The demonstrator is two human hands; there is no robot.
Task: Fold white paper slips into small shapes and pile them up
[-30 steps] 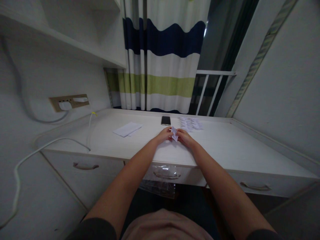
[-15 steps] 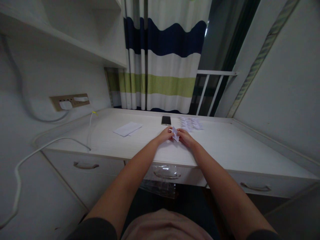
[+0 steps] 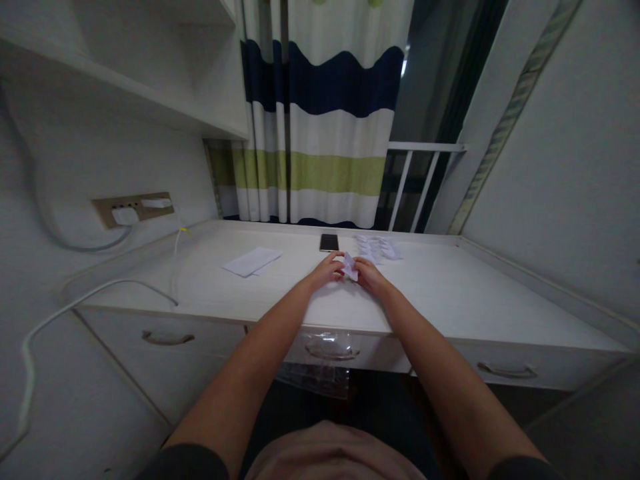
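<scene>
A small folded piece of white paper [image 3: 350, 266] is held up just above the desk, between my two hands. My right hand [image 3: 369, 275] pinches it from the right, thumb and fingers closed on its edge. From the left, my left hand [image 3: 327, 270] has its curled fingertips at the paper's near side and top corner; its grip looks looser, and part of the contact is hidden. Just behind my right hand lie several small folded white paper pieces [image 3: 379, 248], set in rows.
A dark phone [image 3: 329, 243] lies behind my hands. Flat white paper sheets [image 3: 253, 261] rest to the left on the white desk [image 3: 450, 293]. A white cable [image 3: 115, 283] crosses the desk's left edge. Clear plastic [image 3: 327, 341] hangs over the middle drawer. A curtain [image 3: 340, 133] hangs behind.
The view has shifted slightly. My left fingers have spread a little on the folded paper, while the right hand keeps its pinch.
</scene>
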